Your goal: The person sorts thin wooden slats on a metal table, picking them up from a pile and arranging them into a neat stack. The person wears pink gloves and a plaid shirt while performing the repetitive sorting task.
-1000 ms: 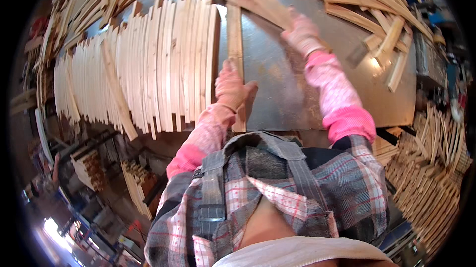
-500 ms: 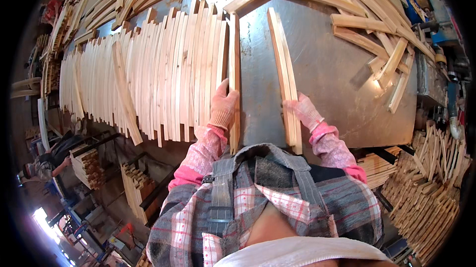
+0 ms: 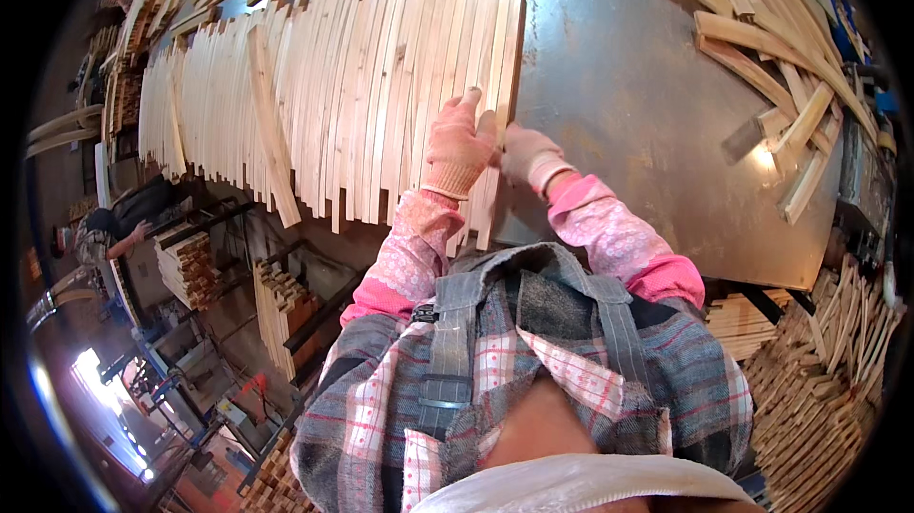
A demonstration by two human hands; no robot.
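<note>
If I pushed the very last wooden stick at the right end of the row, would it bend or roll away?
The end stick would probably stay stiff, since it looks like straight, solid wood. It likely won't roll, because its sides look flat. It may slide fairly easily, as the tabletop looks smooth and shiny.

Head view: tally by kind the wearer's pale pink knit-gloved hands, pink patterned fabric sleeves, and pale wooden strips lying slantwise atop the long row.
Pale pink knit-gloved left hand and right hand: 2
Pink patterned fabric left sleeve and right sleeve: 2
Pale wooden slantwise strip and slantwise strip farther left: 2
Total: 6
</note>
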